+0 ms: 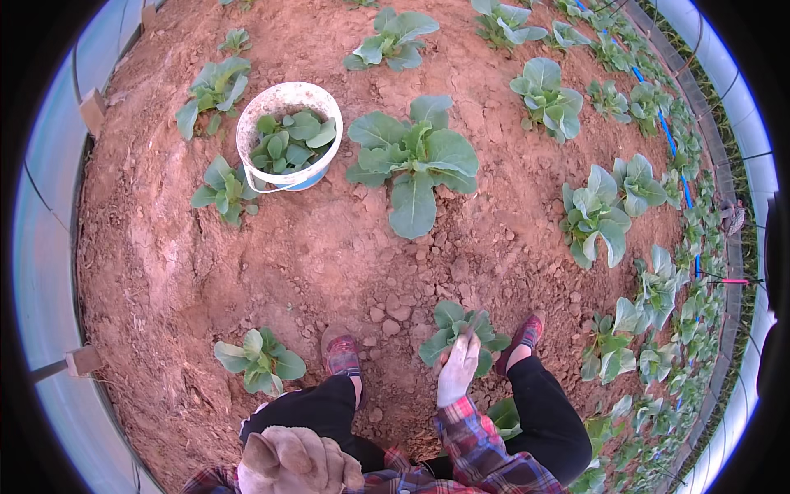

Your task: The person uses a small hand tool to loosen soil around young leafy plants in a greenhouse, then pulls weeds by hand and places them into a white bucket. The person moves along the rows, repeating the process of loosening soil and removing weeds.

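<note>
My right hand (459, 369), in a pale glove with darker fingertips, reaches down onto a small leafy green plant (448, 323) between my shoes. Its fingers are pressed together among the leaves, and whatever they pinch is hidden. Close to my left knee, my left hand (300, 463) is raised in a soiled glove, fingers curled and thumb at the side. The inside of that hand cannot be seen. Farther off to the left, a white bucket (249, 136) with a wire handle contains loose green leaves (290, 142).
A large leafy plant (415, 156) grows right of the bucket, and a smaller plant (260, 361) beside my left shoe (341, 354). Denser plants and a blue hose (668, 136) run along the right. Plastic sheeting (49, 247) borders the reddish soil (329, 255).
</note>
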Demonstrator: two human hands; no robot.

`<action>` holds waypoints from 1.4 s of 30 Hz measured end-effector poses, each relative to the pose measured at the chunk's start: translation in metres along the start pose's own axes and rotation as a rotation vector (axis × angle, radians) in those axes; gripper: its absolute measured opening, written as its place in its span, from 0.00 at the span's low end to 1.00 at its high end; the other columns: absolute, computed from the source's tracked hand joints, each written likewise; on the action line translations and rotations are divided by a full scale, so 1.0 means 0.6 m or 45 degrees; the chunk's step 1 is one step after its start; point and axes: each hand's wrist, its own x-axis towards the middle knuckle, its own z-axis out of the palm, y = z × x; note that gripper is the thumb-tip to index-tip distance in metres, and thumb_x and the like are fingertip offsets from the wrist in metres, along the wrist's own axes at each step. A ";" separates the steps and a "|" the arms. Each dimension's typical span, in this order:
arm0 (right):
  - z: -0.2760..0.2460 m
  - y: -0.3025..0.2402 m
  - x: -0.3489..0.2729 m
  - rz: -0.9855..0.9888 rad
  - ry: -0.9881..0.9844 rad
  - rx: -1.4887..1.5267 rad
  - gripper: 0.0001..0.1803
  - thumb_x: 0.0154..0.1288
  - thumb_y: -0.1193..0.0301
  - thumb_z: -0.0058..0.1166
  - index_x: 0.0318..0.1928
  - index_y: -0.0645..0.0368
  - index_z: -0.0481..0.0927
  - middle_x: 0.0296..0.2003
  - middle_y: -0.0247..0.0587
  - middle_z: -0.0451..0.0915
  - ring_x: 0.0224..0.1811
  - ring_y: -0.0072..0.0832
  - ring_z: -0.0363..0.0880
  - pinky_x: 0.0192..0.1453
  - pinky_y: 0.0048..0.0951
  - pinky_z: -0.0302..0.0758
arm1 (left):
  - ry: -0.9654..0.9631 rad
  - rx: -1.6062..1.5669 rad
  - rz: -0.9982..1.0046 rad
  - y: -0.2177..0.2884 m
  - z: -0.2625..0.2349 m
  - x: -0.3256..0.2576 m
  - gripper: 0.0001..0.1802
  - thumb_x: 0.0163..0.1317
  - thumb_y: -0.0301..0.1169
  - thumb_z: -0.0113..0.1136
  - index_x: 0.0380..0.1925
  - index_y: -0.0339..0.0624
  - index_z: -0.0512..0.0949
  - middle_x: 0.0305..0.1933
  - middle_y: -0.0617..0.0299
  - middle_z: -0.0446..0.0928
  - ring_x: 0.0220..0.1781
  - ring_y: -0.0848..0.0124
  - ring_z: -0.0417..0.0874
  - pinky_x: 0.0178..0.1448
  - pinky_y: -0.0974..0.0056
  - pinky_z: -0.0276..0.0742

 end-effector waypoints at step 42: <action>0.000 0.100 -0.075 -0.071 -0.158 -0.766 0.22 0.65 0.54 0.46 0.51 0.58 0.71 0.31 0.59 0.79 0.36 0.55 0.78 0.40 0.47 0.73 | 0.052 -0.071 -0.023 0.006 -0.010 0.005 0.26 0.67 0.50 0.46 0.24 0.37 0.77 0.19 0.57 0.72 0.23 0.66 0.72 0.34 0.57 0.76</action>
